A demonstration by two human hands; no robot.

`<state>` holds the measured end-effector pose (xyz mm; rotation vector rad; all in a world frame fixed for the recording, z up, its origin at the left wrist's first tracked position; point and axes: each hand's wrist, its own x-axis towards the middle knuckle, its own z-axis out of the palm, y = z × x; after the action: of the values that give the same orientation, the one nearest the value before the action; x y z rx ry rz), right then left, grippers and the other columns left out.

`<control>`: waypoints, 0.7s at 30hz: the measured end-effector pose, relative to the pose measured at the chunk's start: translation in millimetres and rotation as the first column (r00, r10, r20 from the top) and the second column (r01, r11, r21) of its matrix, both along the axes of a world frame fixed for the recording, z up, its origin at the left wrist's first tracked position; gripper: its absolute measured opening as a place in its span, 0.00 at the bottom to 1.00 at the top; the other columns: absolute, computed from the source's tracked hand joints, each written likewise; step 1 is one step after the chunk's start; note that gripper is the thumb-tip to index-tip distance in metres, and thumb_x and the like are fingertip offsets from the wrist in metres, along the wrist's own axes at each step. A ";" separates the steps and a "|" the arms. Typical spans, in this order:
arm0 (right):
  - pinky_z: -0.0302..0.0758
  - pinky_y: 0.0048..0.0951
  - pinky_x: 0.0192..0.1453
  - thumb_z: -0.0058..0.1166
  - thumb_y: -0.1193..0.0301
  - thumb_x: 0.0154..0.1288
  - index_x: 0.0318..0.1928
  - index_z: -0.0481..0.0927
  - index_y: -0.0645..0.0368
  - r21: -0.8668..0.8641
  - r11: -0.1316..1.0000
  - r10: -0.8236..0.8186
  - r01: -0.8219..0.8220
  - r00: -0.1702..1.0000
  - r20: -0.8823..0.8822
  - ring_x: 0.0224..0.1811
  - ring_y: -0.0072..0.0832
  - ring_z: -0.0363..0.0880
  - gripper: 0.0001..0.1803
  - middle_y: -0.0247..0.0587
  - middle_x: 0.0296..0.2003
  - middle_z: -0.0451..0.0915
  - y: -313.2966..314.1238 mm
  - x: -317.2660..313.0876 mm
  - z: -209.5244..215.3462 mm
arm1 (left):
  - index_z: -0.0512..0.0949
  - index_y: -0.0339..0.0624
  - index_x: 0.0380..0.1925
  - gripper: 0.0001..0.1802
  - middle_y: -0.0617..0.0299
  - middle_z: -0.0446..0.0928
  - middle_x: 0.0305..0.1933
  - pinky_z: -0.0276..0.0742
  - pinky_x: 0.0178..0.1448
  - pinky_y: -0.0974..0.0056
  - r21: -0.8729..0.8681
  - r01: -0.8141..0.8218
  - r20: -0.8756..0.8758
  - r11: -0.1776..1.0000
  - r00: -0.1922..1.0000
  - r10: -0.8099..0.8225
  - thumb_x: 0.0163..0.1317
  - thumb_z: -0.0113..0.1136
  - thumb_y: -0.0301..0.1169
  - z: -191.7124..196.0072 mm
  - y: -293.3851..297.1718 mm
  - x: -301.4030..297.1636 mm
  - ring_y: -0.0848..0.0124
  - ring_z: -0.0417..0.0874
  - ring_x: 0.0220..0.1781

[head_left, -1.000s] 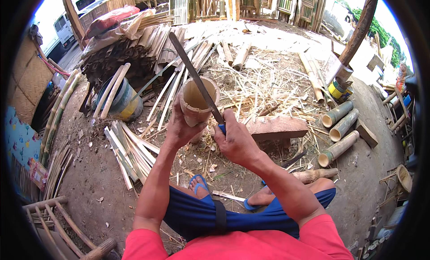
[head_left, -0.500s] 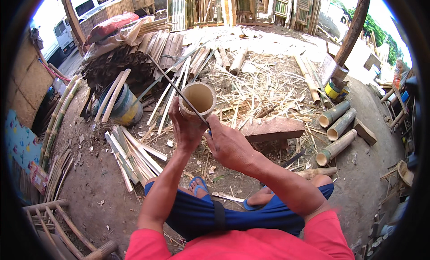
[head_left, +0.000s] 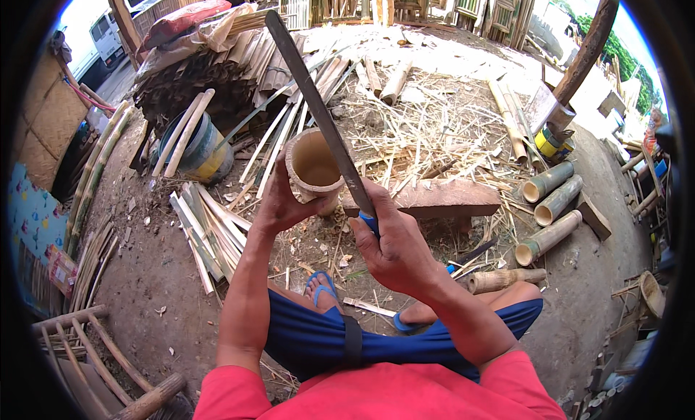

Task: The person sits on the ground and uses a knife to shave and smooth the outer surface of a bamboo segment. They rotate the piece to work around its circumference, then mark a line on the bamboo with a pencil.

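My left hand (head_left: pixel 274 209) wraps round the outer side of a short bamboo tube (head_left: pixel 320 190), whose round mouth faces up toward me. In my right hand (head_left: pixel 394 239) is a long-bladed knife (head_left: pixel 318 105), gripped by its blue handle. The dark blade slants up and to the left, its broad side showing. It crosses in front of the tube's right rim; whether it touches the rim I cannot tell. The lower part of the tube is partly hidden by my left fingers.
A wooden bench (head_left: pixel 434 198) stands ahead, with bamboo shavings (head_left: pixel 420 145) beyond it. Cut bamboo tubes (head_left: pixel 550 238) lie to the right. Split strips (head_left: pixel 210 235) and a bucket (head_left: pixel 199 156) are on the left. Another dark blade (head_left: pixel 478 252) lies near my right foot.
My right hand has moved right and slightly down, away from the tube's rim. The knife has turned from edge-on to show its broad side. The tube has shifted slightly.
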<state>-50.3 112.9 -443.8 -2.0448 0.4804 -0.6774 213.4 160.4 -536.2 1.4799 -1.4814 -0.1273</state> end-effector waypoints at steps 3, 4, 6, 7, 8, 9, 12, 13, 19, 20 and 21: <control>0.79 0.55 0.49 0.52 0.73 0.77 0.75 0.59 0.59 -0.046 0.999 0.014 -0.014 1.000 -0.001 0.46 0.69 0.83 0.30 0.72 0.43 0.83 -3.5 13.5 -9.6 | 0.50 0.42 0.77 0.65 0.42 0.75 0.68 0.76 0.71 0.47 -0.010 -0.003 0.015 1.000 1.000 0.003 0.46 0.87 0.40 2.3 -2.2 -3.0 0.49 0.79 0.69; 0.79 0.55 0.49 0.52 0.73 0.77 0.75 0.59 0.59 -0.043 0.999 0.004 -0.004 1.000 -0.011 0.47 0.69 0.84 0.30 0.72 0.43 0.83 -4.6 17.6 -11.5 | 0.50 0.42 0.77 0.66 0.43 0.75 0.68 0.76 0.71 0.47 0.011 -0.005 0.009 1.000 1.000 0.005 0.46 0.87 0.40 3.0 -2.2 -3.2 0.49 0.79 0.69; 0.79 0.55 0.48 0.52 0.73 0.77 0.74 0.60 0.60 -0.026 1.000 0.006 -0.007 1.000 -0.021 0.47 0.69 0.84 0.30 0.71 0.42 0.83 -6.5 22.4 -12.9 | 0.50 0.43 0.77 0.66 0.43 0.74 0.68 0.76 0.71 0.47 0.051 -0.004 -0.023 0.999 1.000 0.005 0.45 0.88 0.40 3.3 -1.6 -2.5 0.50 0.79 0.69; 0.79 0.55 0.48 0.53 0.72 0.77 0.73 0.61 0.60 0.018 1.000 -0.002 0.003 0.998 -0.057 0.46 0.69 0.84 0.29 0.71 0.42 0.83 -7.1 22.8 -12.8 | 0.50 0.43 0.78 0.67 0.43 0.74 0.69 0.76 0.71 0.47 0.038 -0.009 -0.002 0.999 1.000 0.009 0.45 0.88 0.40 2.7 -1.3 -1.8 0.50 0.79 0.69; 0.79 0.55 0.47 0.52 0.72 0.77 0.73 0.61 0.60 0.030 1.000 -0.001 0.002 0.999 -0.037 0.45 0.68 0.84 0.28 0.69 0.40 0.84 -7.4 21.8 -12.4 | 0.50 0.43 0.78 0.67 0.43 0.74 0.69 0.76 0.71 0.47 0.027 -0.012 0.019 1.000 1.000 0.011 0.45 0.88 0.40 1.4 -1.2 -1.3 0.50 0.79 0.69; 0.79 0.54 0.47 0.52 0.72 0.77 0.73 0.62 0.60 0.071 0.997 -0.004 0.008 0.999 -0.050 0.44 0.67 0.84 0.28 0.68 0.38 0.84 -7.5 21.1 -12.7 | 0.49 0.43 0.78 0.67 0.43 0.74 0.69 0.76 0.71 0.47 0.013 -0.015 0.035 1.000 0.999 0.015 0.45 0.88 0.40 -0.1 -1.5 -0.6 0.50 0.79 0.69; 0.78 0.52 0.43 0.52 0.71 0.78 0.71 0.64 0.59 0.279 0.960 0.021 -0.003 0.998 -0.061 0.38 0.63 0.85 0.25 0.62 0.33 0.83 -7.8 15.4 -15.2 | 0.49 0.45 0.79 0.68 0.44 0.73 0.70 0.76 0.71 0.47 0.007 -0.011 0.033 1.000 0.999 0.010 0.44 0.88 0.39 -4.6 -2.1 0.4 0.50 0.78 0.70; 0.78 0.52 0.42 0.52 0.71 0.78 0.70 0.65 0.58 0.329 0.943 0.042 -0.047 0.999 0.022 0.36 0.62 0.85 0.24 0.60 0.31 0.83 -7.7 15.5 -16.7 | 0.49 0.45 0.79 0.68 0.44 0.73 0.70 0.76 0.72 0.47 0.019 -0.024 0.025 1.000 0.999 0.023 0.44 0.88 0.39 -4.7 -2.4 -0.3 0.50 0.78 0.70; 0.76 0.51 0.37 0.50 0.72 0.79 0.68 0.64 0.58 0.187 0.982 -0.010 0.025 0.997 -0.079 0.31 0.58 0.84 0.21 0.57 0.28 0.81 -3.8 17.3 5.8 | 0.52 0.42 0.79 0.68 0.45 0.72 0.71 0.75 0.73 0.48 -0.009 -0.060 0.025 0.998 0.998 0.060 0.41 0.88 0.38 31.6 -2.4 -18.7 0.50 0.78 0.71; 0.76 0.51 0.37 0.50 0.72 0.79 0.66 0.64 0.59 0.092 0.996 -0.017 0.020 0.999 -0.039 0.31 0.58 0.84 0.21 0.57 0.27 0.80 -3.3 15.4 17.2 | 0.53 0.41 0.78 0.68 0.45 0.72 0.71 0.75 0.73 0.47 -0.042 -0.077 0.043 0.996 0.996 0.079 0.40 0.88 0.38 43.0 -1.8 -22.3 0.50 0.78 0.71; 0.75 0.52 0.36 0.51 0.72 0.79 0.65 0.64 0.59 0.045 0.999 -0.026 0.028 0.998 -0.049 0.30 0.58 0.84 0.20 0.57 0.27 0.80 -4.3 9.9 31.2 | 0.54 0.41 0.78 0.68 0.45 0.72 0.70 0.75 0.72 0.47 -0.004 -0.111 0.019 0.994 0.994 0.111 0.39 0.88 0.37 54.5 -2.5 -24.6 0.49 0.78 0.71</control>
<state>-40.3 108.5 -412.6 -2.0186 0.5482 -0.6285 188.8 157.9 -481.7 1.5607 -1.4104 -0.0439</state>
